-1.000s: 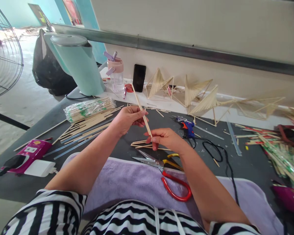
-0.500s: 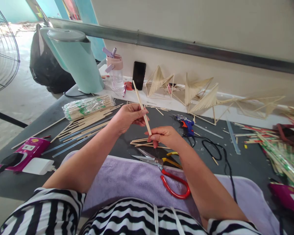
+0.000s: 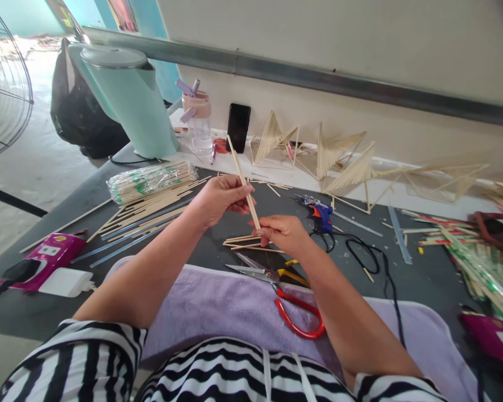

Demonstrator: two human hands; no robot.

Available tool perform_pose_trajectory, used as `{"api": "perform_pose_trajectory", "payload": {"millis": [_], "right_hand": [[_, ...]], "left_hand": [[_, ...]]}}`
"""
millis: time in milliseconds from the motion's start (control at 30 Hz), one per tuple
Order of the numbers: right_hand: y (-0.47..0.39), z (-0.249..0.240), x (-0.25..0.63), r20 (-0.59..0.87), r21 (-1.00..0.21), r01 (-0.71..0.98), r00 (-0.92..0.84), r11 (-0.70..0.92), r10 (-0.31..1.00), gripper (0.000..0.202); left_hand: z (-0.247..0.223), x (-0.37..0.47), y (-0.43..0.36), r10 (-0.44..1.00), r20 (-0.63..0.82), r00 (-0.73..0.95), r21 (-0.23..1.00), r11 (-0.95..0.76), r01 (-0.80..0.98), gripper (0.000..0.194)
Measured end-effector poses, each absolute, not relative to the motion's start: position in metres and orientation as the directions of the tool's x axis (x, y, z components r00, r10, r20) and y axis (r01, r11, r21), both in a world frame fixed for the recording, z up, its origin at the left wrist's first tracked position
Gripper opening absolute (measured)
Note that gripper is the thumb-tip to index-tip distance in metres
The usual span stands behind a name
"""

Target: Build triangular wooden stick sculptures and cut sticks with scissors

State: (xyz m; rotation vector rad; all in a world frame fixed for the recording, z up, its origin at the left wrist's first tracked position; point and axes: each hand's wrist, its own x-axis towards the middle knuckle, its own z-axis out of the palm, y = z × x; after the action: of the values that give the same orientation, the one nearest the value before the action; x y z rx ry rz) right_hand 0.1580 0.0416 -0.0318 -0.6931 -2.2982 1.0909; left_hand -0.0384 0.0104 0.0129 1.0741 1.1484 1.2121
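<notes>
Thin wooden sticks (image 3: pixel 237 160), held together in a slanting bundle, rise over the middle of the table. My left hand (image 3: pixel 228 195) pinches them around mid-length, fingers closed. At their lower end my right hand (image 3: pixel 279 229) closes its thumb and fingers on the same sticks. Just below lie a few loose sticks (image 3: pixel 238 243) on the dark table. Nearer to me, scissors with red and yellow handles (image 3: pixel 299 321) rest partly on a purple towel (image 3: pixel 218 312), below my right hand.
A blue glue gun (image 3: pixel 322 215) with a black cord lies to the right. Stick frameworks (image 3: pixel 339 151) stand along the wall. On the left are a wrapped stick pack (image 3: pixel 153 181), a magenta power strip (image 3: pixel 50 259), a mint kettle (image 3: pixel 128 106) and a bottle (image 3: pixel 199 123).
Both hands keep hold of the sticks in nearly the same place. My right hand's fingers have shifted slightly at the lower end.
</notes>
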Motion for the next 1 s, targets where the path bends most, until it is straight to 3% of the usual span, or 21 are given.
{"api": "perform_pose_trajectory", "payload": {"millis": [500, 1000], "right_hand": [[0.039, -0.051, 0.153, 0.596, -0.451, 0.148, -0.684, 0.88, 0.42, 0.026], [0.039, -0.054, 0.152, 0.595, -0.485, 0.163, -0.659, 0.859, 0.461, 0.021]], "left_hand": [[0.021, -0.04, 0.007, 0.998, -0.058, 0.03, 0.993, 0.061, -0.104, 0.026], [0.023, -0.039, 0.006, 0.999, -0.046, 0.006, 0.997, 0.046, -0.056, 0.02]]}}
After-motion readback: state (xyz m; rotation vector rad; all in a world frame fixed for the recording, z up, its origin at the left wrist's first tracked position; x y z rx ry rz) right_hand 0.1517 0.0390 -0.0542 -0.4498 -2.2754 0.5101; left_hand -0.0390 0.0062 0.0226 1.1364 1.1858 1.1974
